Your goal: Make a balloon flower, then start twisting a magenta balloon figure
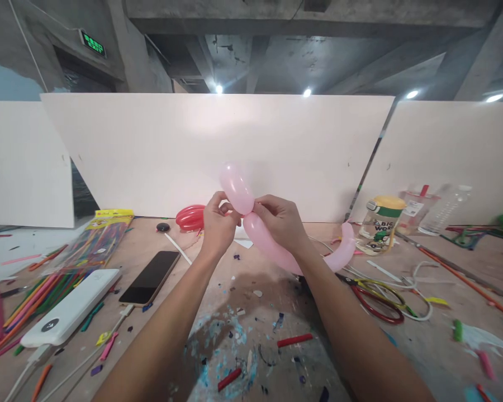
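Paint-stained table [243,335], phone [150,278], power bank [71,314], scissors [379,298], balloon scraps [294,340]

phone [150,277], power bank [71,306], scissors [379,297], bottle [381,223]

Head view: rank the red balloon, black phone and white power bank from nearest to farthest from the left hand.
1. red balloon, just left of the left hand
2. black phone, lower left
3. white power bank, far left

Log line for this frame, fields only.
left hand: pinching pink balloon at twist | right hand: gripping same twist | phone, power bank: lying left, untouched
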A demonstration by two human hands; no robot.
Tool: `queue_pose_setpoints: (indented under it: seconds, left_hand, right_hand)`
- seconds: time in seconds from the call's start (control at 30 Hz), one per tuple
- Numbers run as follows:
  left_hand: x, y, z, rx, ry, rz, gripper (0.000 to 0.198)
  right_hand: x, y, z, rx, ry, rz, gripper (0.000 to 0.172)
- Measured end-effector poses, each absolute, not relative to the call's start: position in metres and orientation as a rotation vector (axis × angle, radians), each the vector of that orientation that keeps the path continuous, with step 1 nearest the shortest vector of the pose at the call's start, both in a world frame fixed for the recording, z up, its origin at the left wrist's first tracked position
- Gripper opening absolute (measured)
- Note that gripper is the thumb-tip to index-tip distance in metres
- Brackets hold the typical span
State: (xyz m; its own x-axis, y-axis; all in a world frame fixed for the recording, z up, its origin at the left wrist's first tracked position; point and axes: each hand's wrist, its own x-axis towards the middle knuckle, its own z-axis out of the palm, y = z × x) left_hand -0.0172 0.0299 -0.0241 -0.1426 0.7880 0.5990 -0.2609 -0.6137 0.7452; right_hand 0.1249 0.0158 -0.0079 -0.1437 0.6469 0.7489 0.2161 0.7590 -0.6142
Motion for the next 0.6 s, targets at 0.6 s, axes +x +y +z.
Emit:
queue_pose_setpoints:
  seconds: [0.6]
  left_hand:
    - [-0.045, 0.025, -0.012, 1.572, 0.691, 1.27, 0.008]
  right_hand:
    - [0.123, 0.005, -0.002, -0.713, -1.611, 0.478, 0.004]
